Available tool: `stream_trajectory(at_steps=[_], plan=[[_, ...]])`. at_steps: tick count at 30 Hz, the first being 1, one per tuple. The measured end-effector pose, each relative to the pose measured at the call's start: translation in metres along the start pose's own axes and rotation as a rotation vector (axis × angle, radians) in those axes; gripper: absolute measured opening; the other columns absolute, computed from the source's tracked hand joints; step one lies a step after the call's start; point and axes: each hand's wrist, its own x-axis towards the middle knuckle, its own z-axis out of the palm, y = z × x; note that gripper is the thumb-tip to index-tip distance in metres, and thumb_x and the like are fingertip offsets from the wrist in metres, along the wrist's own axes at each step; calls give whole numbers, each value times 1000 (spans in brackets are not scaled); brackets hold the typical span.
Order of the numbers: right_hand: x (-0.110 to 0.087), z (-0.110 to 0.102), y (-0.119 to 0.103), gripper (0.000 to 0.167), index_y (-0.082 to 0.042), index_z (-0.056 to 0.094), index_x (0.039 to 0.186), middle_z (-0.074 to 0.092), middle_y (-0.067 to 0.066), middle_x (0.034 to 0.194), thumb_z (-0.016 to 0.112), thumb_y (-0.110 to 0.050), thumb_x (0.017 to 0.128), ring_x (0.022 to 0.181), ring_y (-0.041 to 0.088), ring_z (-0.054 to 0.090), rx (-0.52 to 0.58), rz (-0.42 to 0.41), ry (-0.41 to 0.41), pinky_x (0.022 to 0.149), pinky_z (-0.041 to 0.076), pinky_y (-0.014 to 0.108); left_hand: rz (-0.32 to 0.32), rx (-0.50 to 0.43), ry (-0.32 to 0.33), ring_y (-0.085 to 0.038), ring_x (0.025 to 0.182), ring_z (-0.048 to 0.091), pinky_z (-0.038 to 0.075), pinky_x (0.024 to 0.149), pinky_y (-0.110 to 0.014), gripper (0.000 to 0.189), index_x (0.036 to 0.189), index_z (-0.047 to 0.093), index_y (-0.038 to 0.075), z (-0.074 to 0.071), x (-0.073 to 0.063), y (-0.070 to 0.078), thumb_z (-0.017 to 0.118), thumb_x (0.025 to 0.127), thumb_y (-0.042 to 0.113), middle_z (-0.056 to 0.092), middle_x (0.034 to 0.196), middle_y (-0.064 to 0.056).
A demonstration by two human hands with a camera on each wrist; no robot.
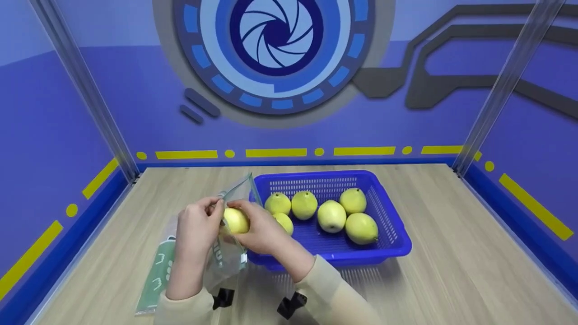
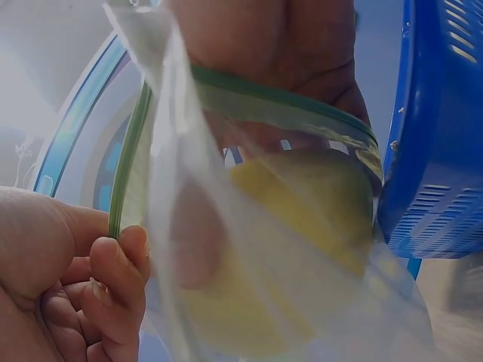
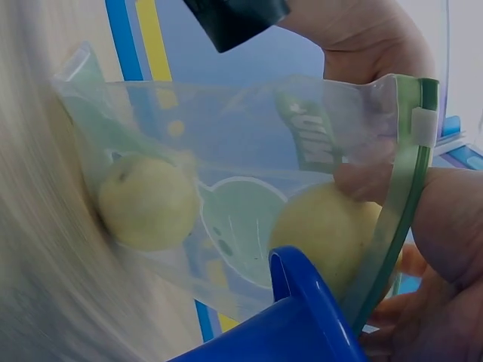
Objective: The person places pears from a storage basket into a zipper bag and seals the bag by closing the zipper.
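My left hand [image 1: 195, 228] pinches the green zip edge of a clear zip-lock bag [image 2: 130, 162], keeping its mouth apart. My right hand [image 1: 264, 230] reaches into that mouth with fingers and thumb around a yellow-green pear [image 1: 236, 220]. In the right wrist view, this pear [image 3: 321, 234] is within the bag just past the zip, and a second pear [image 3: 149, 202] lies at the bag's bottom. A white slider [image 3: 423, 127] sits on the zip. Right beside the bag, a blue plastic basket [image 1: 399, 246] holds several more pears [image 1: 332, 216].
Left of the bag, a flat plastic bag with a green print [image 1: 156, 275] lies on the wooden table [image 1: 451, 253]. Blue panels [image 1: 289, 137] with metal corner posts enclose the back and sides. A black wrist camera mount [image 1: 291, 304] shows near the right sleeve.
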Motion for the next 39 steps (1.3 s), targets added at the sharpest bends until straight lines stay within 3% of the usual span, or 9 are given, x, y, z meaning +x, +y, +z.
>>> stream_trajectory(at_steps=[9,14,26,39], plan=[[-6,-2,7,57,-16,55,143,61,8,141,78,-17,91,125,29,63,19,2,-12,105,53,40,11,3,-10,-13,55,56,42,49,-24,29,120,74,2,0,-1,-1,60,104,22,64,70,-5],[-11,-4,12,55,-14,55,142,60,8,144,77,-19,92,128,32,62,83,-25,18,107,52,46,8,9,-13,-13,56,56,44,51,-25,30,120,73,2,1,0,-2,60,104,22,64,70,-4],[-22,-16,16,53,-13,54,142,61,9,143,76,-23,95,127,33,62,109,-74,45,107,52,47,45,16,8,-11,53,56,44,51,-25,29,115,74,-1,3,-1,-2,61,102,21,62,68,-3],[-39,-54,17,49,-10,57,140,62,10,141,74,-20,96,126,33,62,53,-73,26,109,48,53,54,-3,6,-11,55,55,43,51,-23,27,115,75,-1,2,0,-2,61,102,19,62,70,-4]])
